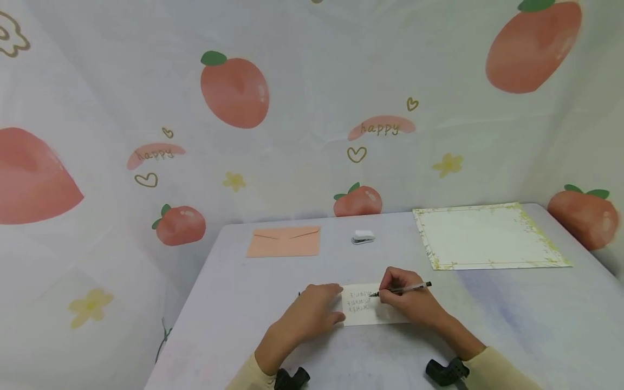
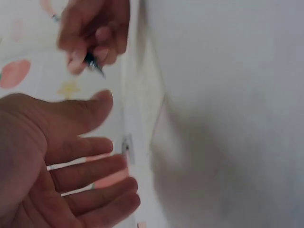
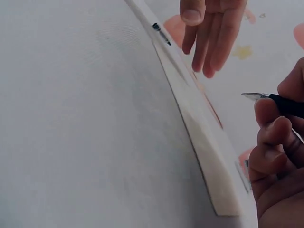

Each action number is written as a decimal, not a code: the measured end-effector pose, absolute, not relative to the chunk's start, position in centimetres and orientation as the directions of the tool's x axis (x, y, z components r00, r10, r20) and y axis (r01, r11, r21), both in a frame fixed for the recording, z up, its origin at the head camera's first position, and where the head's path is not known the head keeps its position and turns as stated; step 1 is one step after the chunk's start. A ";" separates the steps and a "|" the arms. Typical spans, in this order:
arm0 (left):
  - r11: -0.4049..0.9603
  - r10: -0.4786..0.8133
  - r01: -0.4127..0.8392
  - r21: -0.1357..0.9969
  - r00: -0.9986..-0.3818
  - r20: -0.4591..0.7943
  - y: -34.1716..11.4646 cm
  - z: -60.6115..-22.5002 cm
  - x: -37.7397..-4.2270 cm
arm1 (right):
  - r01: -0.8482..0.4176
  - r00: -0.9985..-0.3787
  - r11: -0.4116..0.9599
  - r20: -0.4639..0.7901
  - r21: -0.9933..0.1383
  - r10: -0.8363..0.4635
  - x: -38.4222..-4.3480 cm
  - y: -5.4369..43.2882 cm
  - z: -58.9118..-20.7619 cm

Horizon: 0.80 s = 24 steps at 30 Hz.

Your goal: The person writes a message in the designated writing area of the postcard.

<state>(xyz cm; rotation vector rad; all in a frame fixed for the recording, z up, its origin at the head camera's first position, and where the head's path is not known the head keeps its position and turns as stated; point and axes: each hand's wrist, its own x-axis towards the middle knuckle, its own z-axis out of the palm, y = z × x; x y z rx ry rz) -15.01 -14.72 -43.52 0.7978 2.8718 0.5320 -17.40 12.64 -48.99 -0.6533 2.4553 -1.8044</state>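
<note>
A small cream card lies on the table with several short lines of handwriting on its left part. My right hand pinches a pen between thumb and fingers, its tip over the writing. In the right wrist view the pen's metal tip juts out past the curled fingers. My left hand is at the card's left edge, fingertips right at it. Its fingers are straight and spread a little in the left wrist view. A dark pen cap lies beyond the card, mostly hidden behind the left hand in the head view.
A peach envelope lies at the back left of the table. Right of it sits a small white stapler. A large sheet with a yellow-green floral border covers the back right. Behind the table hangs a fruit-printed cloth.
</note>
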 end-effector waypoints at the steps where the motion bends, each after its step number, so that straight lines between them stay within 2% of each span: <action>1: 0.787 0.518 0.471 0.398 -0.855 -0.012 -15.1 -43.3 -15.0 | -0.297 -0.916 0.234 0.207 -0.926 -0.343 -17.4 12.9 -48.8; 6: 0.705 0.507 0.382 0.598 -0.860 -0.049 -17.9 -42.0 -14.8 | -0.177 -0.936 0.157 0.117 -0.972 -0.331 -16.6 15.5 -48.0; 12: 0.551 0.507 0.257 0.794 -0.859 -0.074 -22.2 -40.8 -14.2 | -0.145 -0.930 0.060 0.116 -0.988 -0.348 -14.8 19.6 -47.9; 20: 0.406 0.447 0.062 0.912 -0.883 -0.140 -28.7 -39.7 -12.3 | 0.001 -0.901 -0.184 0.079 -0.983 -0.427 -12.6 24.2 -48.2; 24: 0.309 0.442 -0.055 0.950 -0.876 -0.194 -31.2 -39.8 -11.6 | 0.043 -0.884 -0.234 0.072 -0.971 -0.463 -12.0 25.6 -48.5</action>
